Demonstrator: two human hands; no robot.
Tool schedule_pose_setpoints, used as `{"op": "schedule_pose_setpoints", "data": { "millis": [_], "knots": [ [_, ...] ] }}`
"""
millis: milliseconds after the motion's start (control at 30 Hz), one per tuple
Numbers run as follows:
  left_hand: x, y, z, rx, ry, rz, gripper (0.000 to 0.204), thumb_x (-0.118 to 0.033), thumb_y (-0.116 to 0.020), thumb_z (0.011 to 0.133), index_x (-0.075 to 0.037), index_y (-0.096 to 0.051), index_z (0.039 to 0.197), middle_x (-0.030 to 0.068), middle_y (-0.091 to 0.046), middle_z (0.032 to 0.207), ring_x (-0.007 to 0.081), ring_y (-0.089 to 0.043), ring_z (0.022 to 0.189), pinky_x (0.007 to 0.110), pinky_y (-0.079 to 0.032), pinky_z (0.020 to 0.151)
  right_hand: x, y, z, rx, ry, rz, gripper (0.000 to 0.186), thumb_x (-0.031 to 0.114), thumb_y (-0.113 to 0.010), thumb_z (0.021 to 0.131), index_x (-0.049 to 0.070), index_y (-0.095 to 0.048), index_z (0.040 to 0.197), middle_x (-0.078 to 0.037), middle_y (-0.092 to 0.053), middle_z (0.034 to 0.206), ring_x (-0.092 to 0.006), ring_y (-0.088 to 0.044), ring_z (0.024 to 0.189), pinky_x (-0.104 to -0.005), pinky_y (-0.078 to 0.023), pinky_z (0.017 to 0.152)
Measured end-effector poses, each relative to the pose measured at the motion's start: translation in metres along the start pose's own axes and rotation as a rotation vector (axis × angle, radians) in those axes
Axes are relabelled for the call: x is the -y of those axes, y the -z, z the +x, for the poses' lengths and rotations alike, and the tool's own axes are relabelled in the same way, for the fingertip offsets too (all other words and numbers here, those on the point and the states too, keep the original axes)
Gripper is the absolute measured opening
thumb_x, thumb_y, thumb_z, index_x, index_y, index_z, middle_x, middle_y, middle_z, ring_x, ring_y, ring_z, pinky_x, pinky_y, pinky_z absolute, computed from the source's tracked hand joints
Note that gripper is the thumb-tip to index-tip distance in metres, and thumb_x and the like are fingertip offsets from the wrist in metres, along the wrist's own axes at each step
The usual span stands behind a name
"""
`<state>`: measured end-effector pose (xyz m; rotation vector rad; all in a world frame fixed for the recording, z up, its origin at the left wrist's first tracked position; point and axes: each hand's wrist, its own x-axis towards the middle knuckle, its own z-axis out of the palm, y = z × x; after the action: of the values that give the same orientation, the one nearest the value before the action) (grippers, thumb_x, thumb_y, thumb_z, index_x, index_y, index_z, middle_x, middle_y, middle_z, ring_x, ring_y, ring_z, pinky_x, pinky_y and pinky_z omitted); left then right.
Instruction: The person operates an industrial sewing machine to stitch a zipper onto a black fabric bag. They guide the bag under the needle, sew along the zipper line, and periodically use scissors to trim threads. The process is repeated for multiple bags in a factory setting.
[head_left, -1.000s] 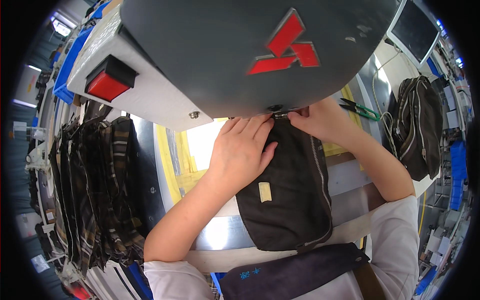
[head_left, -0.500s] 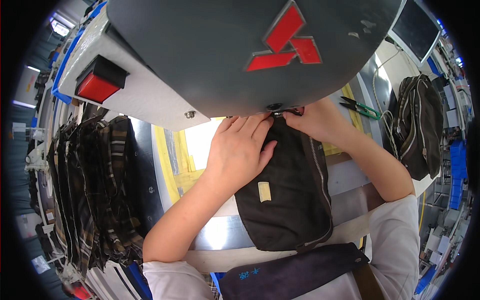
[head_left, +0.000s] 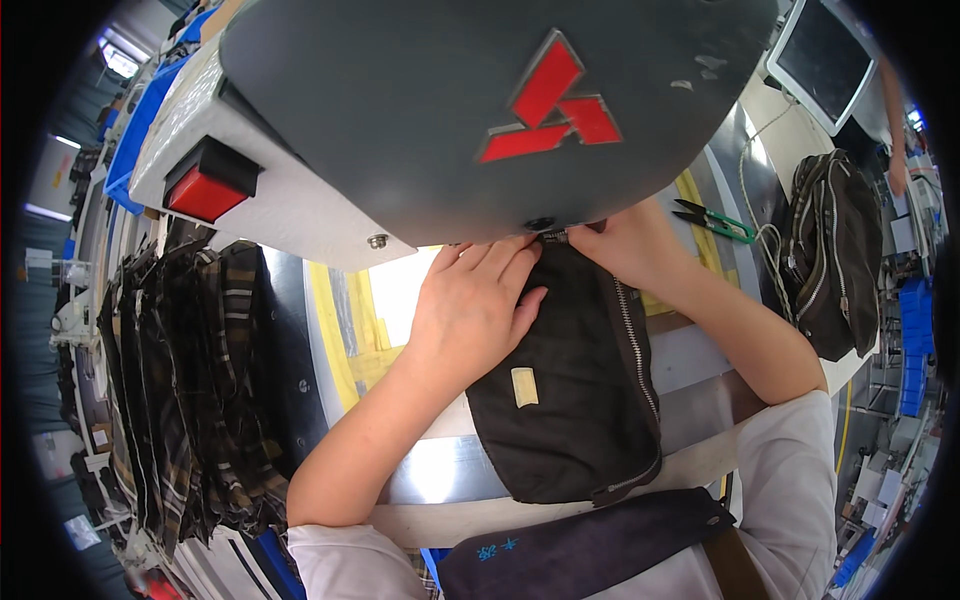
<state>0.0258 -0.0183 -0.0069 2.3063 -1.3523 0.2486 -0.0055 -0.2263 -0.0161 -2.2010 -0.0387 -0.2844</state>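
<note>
A dark fabric piece (head_left: pixel 555 410) with a long metal zipper (head_left: pixel 635 360) and a small pale yellow patch (head_left: pixel 525 386) lies beneath a dark grey machine head (head_left: pixel 420 100). My left hand (head_left: pixel 480 300) rests on its left side, fingers extended flat toward the machine, fingertips partly hidden. My right hand (head_left: pixel 635 250) grips the piece at its top right, thumb bent beside a short stretch of metal zipper under the head. Its other fingers are mostly hidden by the machine.
Plaid dark fabric pieces (head_left: pixel 195 380) are stacked at left. At right are green-handled snips (head_left: pixel 722 222), a cord, a dark zippered pouch (head_left: pixel 830 255) and a tablet-like screen (head_left: pixel 820 60). A blue bin (head_left: pixel 140 140) stands behind. Another person's arm (head_left: pixel 890 120) shows at far right.
Both my hands stay nearly in place on the fabric, with only slight movement. Another person's bare arm has come into view beside the screen at far right.
</note>
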Motion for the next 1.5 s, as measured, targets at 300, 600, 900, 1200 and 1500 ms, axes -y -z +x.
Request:
{"op": "schedule_pose_setpoints", "data": {
  "millis": [300, 600, 900, 1200, 1500],
  "knots": [
    [0.002, 0.001, -0.002, 0.025, 0.006, 0.004, 0.034, -0.014, -0.072, 0.078, -0.005, -0.063, 0.110, 0.0061, -0.063, 0.121, 0.0245, -0.061, 0.110, 0.038, -0.045, 0.095, 0.000, -0.001, -0.005, 0.001, 0.276, -0.219, 0.009, 0.000, -0.062, 0.074, 0.006, -0.067, 0.081, -0.006, -0.061, 0.087, -0.0267, -0.062, 0.075, -0.0375, -0.051, 0.063],
    [-0.001, 0.001, -0.002, -0.001, 0.001, 0.076, 0.037, -0.015, -0.072, 0.078, -0.007, -0.063, 0.113, 0.0043, -0.062, 0.122, 0.0222, -0.059, 0.111, 0.038, -0.043, 0.095, 0.005, 0.000, -0.012, -0.032, 0.571, -0.518, 0.015, 0.007, -0.064, 0.075, 0.008, -0.067, 0.090, -0.002, -0.062, 0.096, -0.0213, -0.061, 0.096, -0.0349, -0.054, 0.070],
    [0.001, 0.000, -0.003, 0.002, -0.003, 0.060, 0.037, -0.014, -0.071, 0.078, -0.006, -0.063, 0.114, 0.0037, -0.063, 0.121, 0.0218, -0.060, 0.109, 0.038, -0.043, 0.095, 0.004, 0.005, -0.019, -0.001, 0.597, -0.605, 0.024, 0.010, -0.061, 0.077, 0.005, -0.067, 0.100, -0.004, -0.062, 0.104, -0.0212, -0.058, 0.102, -0.0360, -0.050, 0.085],
    [0.002, 0.001, -0.002, -0.014, -0.021, 0.039, 0.034, -0.013, -0.071, 0.078, -0.006, -0.065, 0.111, 0.0042, -0.063, 0.120, 0.0221, -0.060, 0.109, 0.038, -0.043, 0.096, 0.007, 0.005, -0.022, 0.040, 0.591, -0.608, 0.016, 0.010, -0.059, 0.079, 0.005, -0.063, 0.094, -0.007, -0.061, 0.114, -0.0240, -0.057, 0.108, -0.0379, -0.048, 0.091],
    [0.004, -0.002, -0.004, -0.003, -0.004, 0.037, 0.037, -0.014, -0.072, 0.078, -0.007, -0.064, 0.113, 0.0040, -0.063, 0.121, 0.0214, -0.060, 0.108, 0.038, -0.044, 0.093, 0.005, 0.008, -0.026, 0.158, 0.651, -0.698, 0.023, 0.014, -0.056, 0.080, 0.002, -0.060, 0.100, -0.011, -0.063, 0.119, -0.0248, -0.058, 0.110, -0.0373, -0.048, 0.096]
  ]
}}
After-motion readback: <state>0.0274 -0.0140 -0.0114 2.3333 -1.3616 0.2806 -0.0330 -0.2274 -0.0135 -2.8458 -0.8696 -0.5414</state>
